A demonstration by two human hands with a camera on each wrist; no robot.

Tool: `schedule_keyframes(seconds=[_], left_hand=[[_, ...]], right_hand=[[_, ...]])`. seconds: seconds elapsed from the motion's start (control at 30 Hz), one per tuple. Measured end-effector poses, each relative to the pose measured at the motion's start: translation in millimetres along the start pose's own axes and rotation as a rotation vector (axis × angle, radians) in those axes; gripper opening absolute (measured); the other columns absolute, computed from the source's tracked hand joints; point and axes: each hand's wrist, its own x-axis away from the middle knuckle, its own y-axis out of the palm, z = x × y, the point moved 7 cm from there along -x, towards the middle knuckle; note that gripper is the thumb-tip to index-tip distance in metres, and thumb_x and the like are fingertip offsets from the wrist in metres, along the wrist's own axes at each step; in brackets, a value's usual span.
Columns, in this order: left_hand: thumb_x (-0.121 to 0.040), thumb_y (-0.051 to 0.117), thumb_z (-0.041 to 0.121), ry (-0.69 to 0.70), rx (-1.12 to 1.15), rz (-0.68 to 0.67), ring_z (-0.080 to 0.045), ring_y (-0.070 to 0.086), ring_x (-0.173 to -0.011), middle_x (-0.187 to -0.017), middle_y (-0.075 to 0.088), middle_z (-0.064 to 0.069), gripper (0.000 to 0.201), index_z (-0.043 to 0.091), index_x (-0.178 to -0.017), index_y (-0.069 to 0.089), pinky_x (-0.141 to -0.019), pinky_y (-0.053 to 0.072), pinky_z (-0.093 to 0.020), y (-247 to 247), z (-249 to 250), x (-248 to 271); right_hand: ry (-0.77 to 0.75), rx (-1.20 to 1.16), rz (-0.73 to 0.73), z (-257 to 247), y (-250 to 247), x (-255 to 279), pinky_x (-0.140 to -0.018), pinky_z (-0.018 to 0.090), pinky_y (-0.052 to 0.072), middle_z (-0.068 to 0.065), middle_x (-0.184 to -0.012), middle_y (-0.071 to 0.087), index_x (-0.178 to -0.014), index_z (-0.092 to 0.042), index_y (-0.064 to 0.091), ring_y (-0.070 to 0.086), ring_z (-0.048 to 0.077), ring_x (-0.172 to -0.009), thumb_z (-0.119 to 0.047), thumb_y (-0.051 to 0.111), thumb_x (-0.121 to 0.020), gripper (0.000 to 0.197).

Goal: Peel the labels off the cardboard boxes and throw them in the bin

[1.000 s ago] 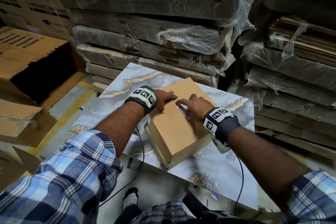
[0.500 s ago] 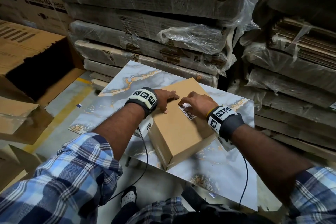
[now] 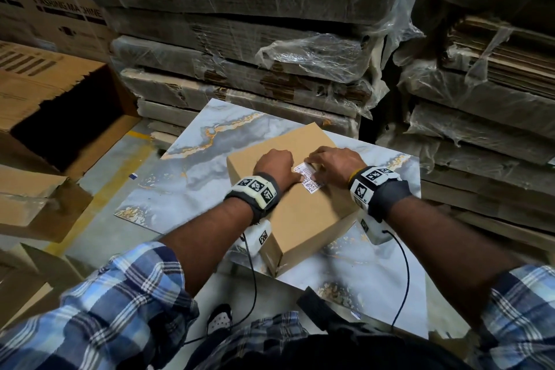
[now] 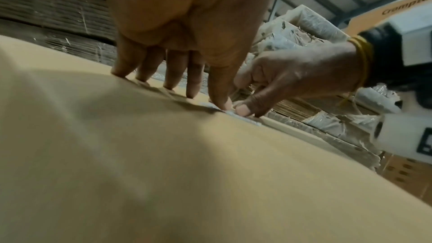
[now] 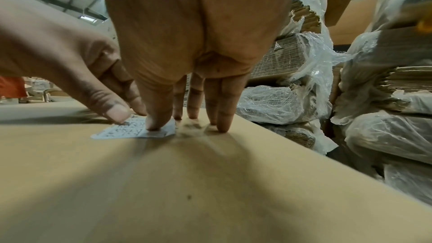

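A plain brown cardboard box (image 3: 300, 219) lies on a marble-patterned table top (image 3: 186, 189). A small white label (image 3: 309, 182) printed with codes is stuck on the box's top face. My left hand (image 3: 274, 168) rests on the box with straight fingers, its thumb tip at the label's left edge (image 5: 117, 114). My right hand (image 3: 333, 165) stands on its fingertips beside it, and the thumb (image 5: 155, 121) presses down on the label (image 5: 131, 130). In the left wrist view the two thumbs meet over the thin label (image 4: 245, 118). The label lies flat.
A large open carton (image 3: 60, 117) stands on the floor to the left, with flattened cardboard (image 3: 36, 204) in front of it. Stacks of plastic-wrapped flat cartons (image 3: 255, 69) rise right behind the table and to the right (image 3: 486, 117). Wrist-camera cables hang below the table's edge.
My left hand has slid right across the box top until its thumb reached the label. My right hand stays at the label, now pressing it with the thumb.
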Motion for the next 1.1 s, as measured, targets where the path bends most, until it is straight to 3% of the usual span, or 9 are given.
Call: schedule_keyframes(seconds=[0.13, 0.3, 0.47, 0.77, 0.9, 1.03, 1.1], left_hand=[[-0.084, 0.074, 0.041, -0.056, -0.008, 0.065, -0.035, 0.063, -0.102, -0.108, 0.069, -0.013, 0.038, 0.012, -0.108, 0.068, -0.086, 0.053, -0.040, 3.4, 1.2, 0.0], [-0.084, 0.075, 0.036, -0.099, 0.037, 0.067, -0.034, 0.065, -0.096, -0.102, 0.071, -0.012, 0.028, 0.012, -0.100, 0.071, -0.082, 0.055, -0.039, 4.6, 0.0, -1.7], [-0.088, 0.065, 0.023, -0.118, 0.031, 0.083, -0.036, 0.065, -0.095, -0.101, 0.071, -0.014, 0.015, 0.012, -0.096, 0.072, -0.078, 0.055, -0.038, 3.4, 1.0, -1.2], [-0.091, 0.053, 0.017, -0.125, -0.093, 0.104, -0.037, 0.065, -0.092, -0.099, 0.069, -0.015, 0.019, 0.010, -0.099, 0.069, -0.070, 0.049, -0.035, 2.6, 6.8, -0.7], [-0.093, 0.052, 0.018, -0.130, -0.130, 0.112, -0.036, 0.064, -0.096, -0.106, 0.068, -0.014, 0.021, 0.010, -0.104, 0.068, -0.073, 0.048, -0.034, 2.6, 8.0, -0.5], [-0.096, 0.050, 0.018, -0.164, -0.136, 0.100, -0.037, 0.058, -0.111, -0.129, 0.055, -0.014, 0.027, 0.005, -0.116, 0.063, -0.086, 0.048, -0.040, 4.6, 6.8, -0.9], [-0.096, 0.050, 0.019, -0.202, -0.107, 0.088, -0.036, 0.054, -0.116, -0.130, 0.053, -0.014, 0.030, 0.004, -0.120, 0.060, -0.091, 0.048, -0.042, 4.2, 4.3, -1.0]], right_hand=[[-0.014, 0.014, 0.017, -0.8, 0.2, -1.4, -0.087, 0.035, 0.047, -0.002, -0.138, 0.051, -0.141, -0.032, 0.053, 0.054, 0.027, -0.121, -0.038, 0.063, -0.094, 0.048], [-0.038, 0.027, 0.000, -2.1, -2.2, -6.9, -0.087, 0.036, 0.050, -0.002, -0.136, 0.054, -0.137, -0.033, 0.057, 0.056, 0.028, -0.120, -0.034, 0.070, -0.089, 0.050], [-0.031, 0.046, 0.002, -1.5, -3.2, -10.5, -0.080, 0.032, 0.043, -0.003, -0.133, 0.054, -0.133, -0.031, 0.060, 0.055, 0.026, -0.120, -0.034, 0.071, -0.088, 0.046], [-0.022, -0.002, 0.018, 0.6, -1.1, -9.4, -0.091, 0.037, 0.046, -0.001, -0.137, 0.053, -0.138, -0.035, 0.054, 0.054, 0.028, -0.123, -0.038, 0.072, -0.088, 0.053], [-0.035, -0.032, 0.041, 1.5, 0.1, -7.7, -0.091, 0.037, 0.044, -0.001, -0.137, 0.053, -0.138, -0.038, 0.052, 0.053, 0.029, -0.123, -0.038, 0.072, -0.088, 0.055], [-0.041, -0.036, 0.055, -1.3, -0.8, -7.7, -0.089, 0.037, 0.047, 0.000, -0.134, 0.054, -0.138, -0.040, 0.050, 0.055, 0.029, -0.119, -0.039, 0.072, -0.089, 0.054], [-0.043, -0.034, 0.051, -2.8, -1.1, -7.9, -0.089, 0.038, 0.048, 0.001, -0.134, 0.054, -0.138, -0.040, 0.050, 0.056, 0.030, -0.118, -0.039, 0.071, -0.089, 0.054]])
